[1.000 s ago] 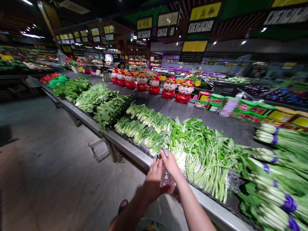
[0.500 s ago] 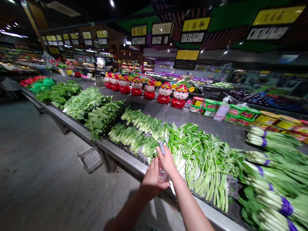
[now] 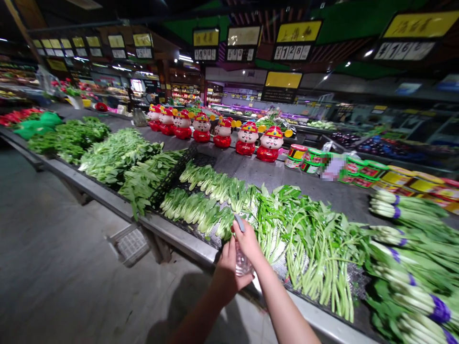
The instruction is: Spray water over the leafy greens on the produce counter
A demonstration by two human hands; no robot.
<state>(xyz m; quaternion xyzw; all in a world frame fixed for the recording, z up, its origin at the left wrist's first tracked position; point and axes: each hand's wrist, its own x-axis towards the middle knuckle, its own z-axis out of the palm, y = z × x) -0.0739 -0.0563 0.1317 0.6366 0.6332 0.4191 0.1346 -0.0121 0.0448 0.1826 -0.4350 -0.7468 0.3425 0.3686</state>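
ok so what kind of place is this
Most likely a supermarket's produce section: leafy greens lie along a long display stand, price signs hang overhead, and packaged tubs sit behind.

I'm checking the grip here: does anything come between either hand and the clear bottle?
Nothing visible does. The left hand wraps the body of the clear bottle, and the right hand grips its top by the grey piece. The hands themselves hide part of the contact.
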